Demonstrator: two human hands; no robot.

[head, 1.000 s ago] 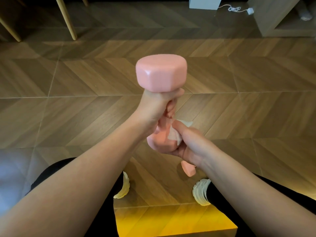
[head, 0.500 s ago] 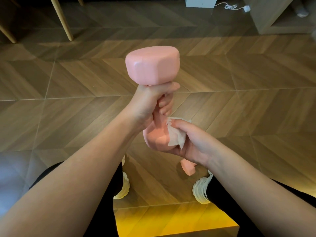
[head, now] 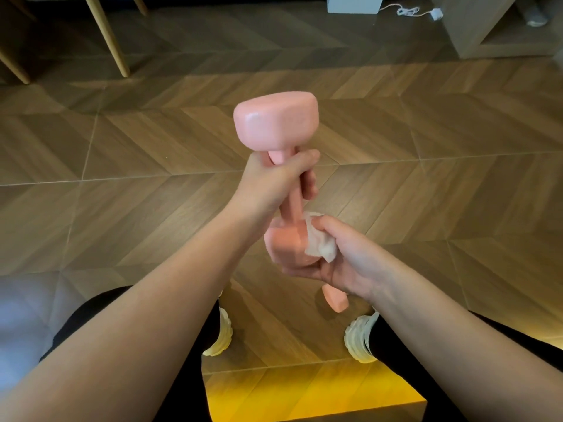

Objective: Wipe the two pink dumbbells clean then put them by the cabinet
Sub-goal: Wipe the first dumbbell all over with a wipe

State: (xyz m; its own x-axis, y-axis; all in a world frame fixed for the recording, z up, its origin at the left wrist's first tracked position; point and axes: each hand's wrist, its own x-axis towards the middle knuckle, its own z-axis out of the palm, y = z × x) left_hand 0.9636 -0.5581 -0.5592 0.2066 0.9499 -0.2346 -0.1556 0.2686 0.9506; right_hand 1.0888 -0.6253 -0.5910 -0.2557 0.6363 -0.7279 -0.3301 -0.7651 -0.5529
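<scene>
A pink dumbbell (head: 275, 123) stands almost upright in mid-air at the centre of the view. My left hand (head: 274, 181) is closed around its handle just under the top head. My right hand (head: 341, 257) cups the lower head and presses a crumpled white tissue (head: 320, 245) against its right side. A second pink dumbbell (head: 335, 298) lies on the floor between my feet, mostly hidden behind my right wrist. A light wooden cabinet (head: 475, 22) stands at the far right.
Wooden chevron floor (head: 122, 166) all around. Pale wooden furniture legs (head: 106, 35) stand at the far left. A white box (head: 355, 3) and a white cable with a plug (head: 420, 12) lie at the back. My cream shoes (head: 359, 339) are below.
The held dumbbell has tilted slightly, showing more of its handle. My right hand with the tissue has slid round the lower head, lower and to the right.
</scene>
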